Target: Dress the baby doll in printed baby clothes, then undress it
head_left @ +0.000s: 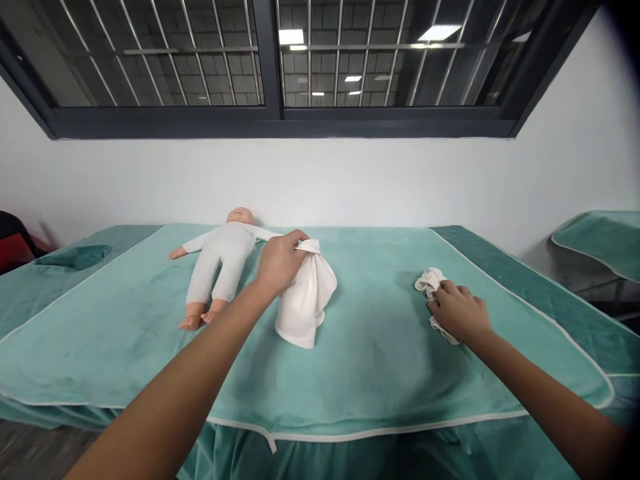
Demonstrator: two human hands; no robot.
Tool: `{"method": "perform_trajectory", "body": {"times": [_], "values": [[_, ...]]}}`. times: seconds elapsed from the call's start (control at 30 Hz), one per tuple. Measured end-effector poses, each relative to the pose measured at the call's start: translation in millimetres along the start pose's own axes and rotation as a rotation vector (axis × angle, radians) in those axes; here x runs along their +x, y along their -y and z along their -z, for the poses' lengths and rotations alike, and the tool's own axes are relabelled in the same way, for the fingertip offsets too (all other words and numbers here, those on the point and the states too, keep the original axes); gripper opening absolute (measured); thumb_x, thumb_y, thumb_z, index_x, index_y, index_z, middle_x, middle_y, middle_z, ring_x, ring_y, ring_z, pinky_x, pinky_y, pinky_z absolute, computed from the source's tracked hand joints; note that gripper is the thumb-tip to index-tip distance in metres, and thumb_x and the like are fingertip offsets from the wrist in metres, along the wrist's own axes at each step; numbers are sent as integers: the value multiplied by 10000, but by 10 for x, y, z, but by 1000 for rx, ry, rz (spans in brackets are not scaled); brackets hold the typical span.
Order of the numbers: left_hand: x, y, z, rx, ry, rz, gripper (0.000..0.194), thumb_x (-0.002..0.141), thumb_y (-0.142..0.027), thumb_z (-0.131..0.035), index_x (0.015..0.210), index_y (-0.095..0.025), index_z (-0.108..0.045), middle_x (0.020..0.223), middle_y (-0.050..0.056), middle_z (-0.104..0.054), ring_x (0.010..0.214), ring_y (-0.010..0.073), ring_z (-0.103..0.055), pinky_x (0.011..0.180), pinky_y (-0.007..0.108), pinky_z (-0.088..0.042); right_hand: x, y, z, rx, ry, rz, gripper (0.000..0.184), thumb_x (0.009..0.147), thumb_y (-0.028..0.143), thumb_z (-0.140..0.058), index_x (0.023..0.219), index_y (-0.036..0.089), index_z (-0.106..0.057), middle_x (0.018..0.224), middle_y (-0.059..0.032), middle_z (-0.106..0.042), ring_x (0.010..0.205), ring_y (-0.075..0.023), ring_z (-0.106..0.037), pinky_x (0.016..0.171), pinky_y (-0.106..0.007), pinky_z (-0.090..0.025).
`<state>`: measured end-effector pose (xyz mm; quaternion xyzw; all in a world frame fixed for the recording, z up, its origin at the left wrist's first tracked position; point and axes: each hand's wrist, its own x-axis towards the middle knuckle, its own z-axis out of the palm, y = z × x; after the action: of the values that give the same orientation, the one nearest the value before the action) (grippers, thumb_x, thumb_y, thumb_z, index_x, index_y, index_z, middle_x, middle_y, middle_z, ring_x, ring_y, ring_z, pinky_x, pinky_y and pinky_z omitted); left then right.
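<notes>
Our left hand (pixel 281 262) pinches a white cloth (pixel 307 300) near its top, so it drapes; our right hand (pixel 461 312) clasps a crumpled cloth (pixel 429 281), keeping it bunched.

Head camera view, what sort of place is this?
Possibly a baby-care training room, though I can't be sure. A baby doll lies on a bed with a green cover, and a similar green-covered surface shows at the right edge.
</notes>
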<state>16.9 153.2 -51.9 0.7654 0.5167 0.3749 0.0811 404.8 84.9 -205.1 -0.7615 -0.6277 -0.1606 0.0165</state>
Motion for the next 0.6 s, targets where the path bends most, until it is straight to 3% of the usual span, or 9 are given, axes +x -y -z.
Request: {"method": "perform_trajectory", "body": {"times": [0.17, 0.3, 0.37, 0.4, 0.5, 0.6], "values": [[28, -60, 114, 76, 21, -1, 259, 850, -464, -537, 818, -257, -689, 710, -7, -682, 704, 197, -598, 612, 293, -354, -56, -69, 182, -85, 178, 6, 357, 954, 276, -359, 1150, 160, -633, 1299, -189, -542, 1145, -366, -523, 783, -497, -465], [34, -127, 216, 139, 46, -14, 236, 843, -435, -529, 783, -259, -673, 698, -2, -673, 688, 199, -584, 594, 299, -328, 148, 56, 679, -52, 476, 88, 303, 918, 277, -472, 1135, 168, -652, 1265, -205, -586, 1099, -415, -585, 827, -584, -453], [46, -191, 224, 155, 72, -32, 237, 846, -427, -521, 766, -255, -663, 702, -1, -673, 678, 195, -579, 580, 299, -314, 249, 239, 1042, 0, 448, 161, 326, 927, 405, -487, 1134, 210, -646, 1213, -168, -627, 1082, -396, -602, 904, -606, -419], [55, -238, 217, 167, 89, -44, 237, 846, -425, -520, 758, -253, -659, 699, 0, -670, 669, 193, -575, 572, 300, -306, 281, 369, 1235, 66, 401, 234, 355, 937, 463, -471, 1166, 238, -621, 1254, -137, -613, 1111, -351, -599, 956, -548, -419], [91, -425, 179, 208, 126, -83, 221, 832, -414, -537, 747, -252, -660, 674, -1, -652, 647, 191, -559, 557, 304, -288, 303, 860, 1752, 750, 186, 461, 485, 922, 561, -493, 1320, 283, -498, 1381, -86, -557, 1182, -253, -581, 938, -369, -467], [125, -594, 180, 178, 108, -96, 174, 830, -372, -544, 807, -258, -673, 713, -1, -659, 677, 190, -566, 559, 298, -297, 313, 1291, 2054, 1054, 34, 466, 395, 919, 540, -510, 1189, 254, -551, 1151, -42, -667, 967, -192, -636, 768, -287, -480]]}}
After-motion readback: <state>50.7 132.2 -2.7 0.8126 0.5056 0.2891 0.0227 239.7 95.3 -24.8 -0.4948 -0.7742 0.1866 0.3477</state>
